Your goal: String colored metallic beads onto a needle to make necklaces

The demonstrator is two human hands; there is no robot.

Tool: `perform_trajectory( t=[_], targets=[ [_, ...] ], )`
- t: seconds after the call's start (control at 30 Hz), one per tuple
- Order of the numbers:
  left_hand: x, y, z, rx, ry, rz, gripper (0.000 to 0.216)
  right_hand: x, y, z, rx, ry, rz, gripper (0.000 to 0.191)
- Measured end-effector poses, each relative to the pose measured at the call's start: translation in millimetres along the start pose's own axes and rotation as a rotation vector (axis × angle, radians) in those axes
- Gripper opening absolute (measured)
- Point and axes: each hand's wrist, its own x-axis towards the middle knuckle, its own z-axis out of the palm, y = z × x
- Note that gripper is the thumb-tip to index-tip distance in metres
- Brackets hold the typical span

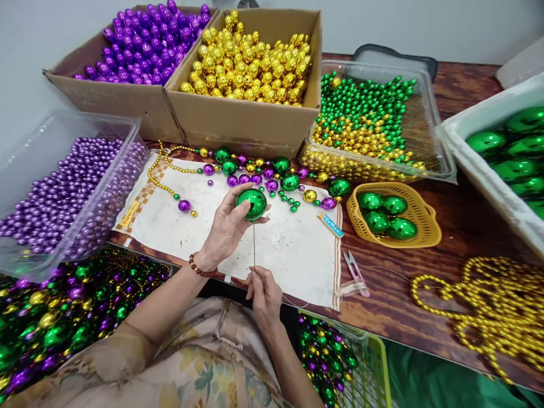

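Two cardboard boxes (238, 122) are sitting at twelve o'clock, then two clear trays (63, 187), then one yellow basket (419, 238) holding four green balls at three o'clock. The left hand (223, 229) is curling around one big green ball (251, 203) at the centre of the white cloth (297, 255), gripping its sides (it is looking light, slick and probably crushable). The right hand (264, 294) is pinching one thin, stiff-looking needle (254, 243) at six o'clock.
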Motion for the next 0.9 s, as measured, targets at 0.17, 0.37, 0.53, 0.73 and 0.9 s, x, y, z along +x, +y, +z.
perform_trajectory(
  t=[0.17, 0.37, 0.53, 0.73, 0.9],
  targets=[
    [-0.7, -2.3, -0.3, -0.006, -0.012, 0.017, 0.044, -1.3, 2.3, 4.7, 0.050, 0.025, 0.014, 0.019],
    [-13.0, -10.1, 1.0, 0.069, -0.062, 0.055, 0.046, 6.1, -3.4, 12.0, 0.098, 0.093, 0.026, 0.018],
    [-26.1, -18.9, -0.8, 0.144, -0.171, 0.181, 0.046, 17.6, -7.9, 8.7, 0.104, 0.084, 0.018, 0.020],
    [-25.9, -20.2, -5.7, 0.246, -0.214, 0.346, 0.049, 19.9, -8.9, 2.7, 0.086, 0.036, -0.092, 0.015],
    [-27.9, -20.7, -5.1, 0.291, -0.191, 0.403, 0.048, 18.1, -2.0, 0.1, 0.122, 0.065, -0.047, 0.015]
  ],
)
